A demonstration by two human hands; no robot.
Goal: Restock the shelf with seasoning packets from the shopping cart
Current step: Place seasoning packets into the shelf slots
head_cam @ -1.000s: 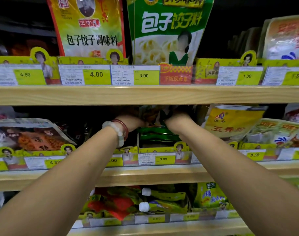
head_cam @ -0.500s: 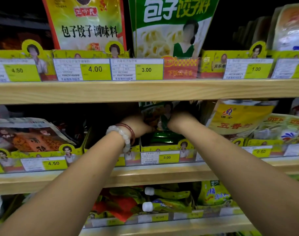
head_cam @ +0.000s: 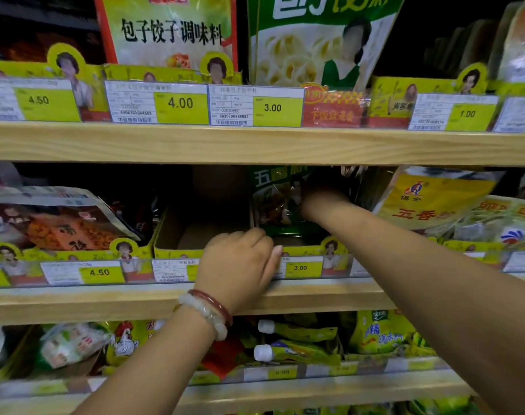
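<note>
A green seasoning packet (head_cam: 274, 202) stands upright in a yellow-fronted cardboard tray (head_cam: 177, 238) on the middle shelf (head_cam: 75, 304), above a 3.00 price tag (head_cam: 300, 267). My right hand (head_cam: 321, 199) reaches deep under the upper shelf and grips the packet's right edge; its fingers are mostly lost in shadow. My left hand (head_cam: 240, 262), with bead bracelets on the wrist, hangs in front of the tray's front lip with loosely curled fingers and holds nothing. The left part of the tray is bare cardboard. The shopping cart is out of view.
The upper shelf board (head_cam: 255, 145) hangs low over the tray and carries large dumpling seasoning bags (head_cam: 171, 31). Yellow five-spice packets (head_cam: 434, 202) lean to the right of my right arm, and orange packets (head_cam: 60, 226) lie to the left. Spouted pouches (head_cam: 300, 351) fill the lower shelf.
My left hand has let go of the packet and come back out to the shelf's front edge. The right hand stays inside on the packet, which now stands more upright.
</note>
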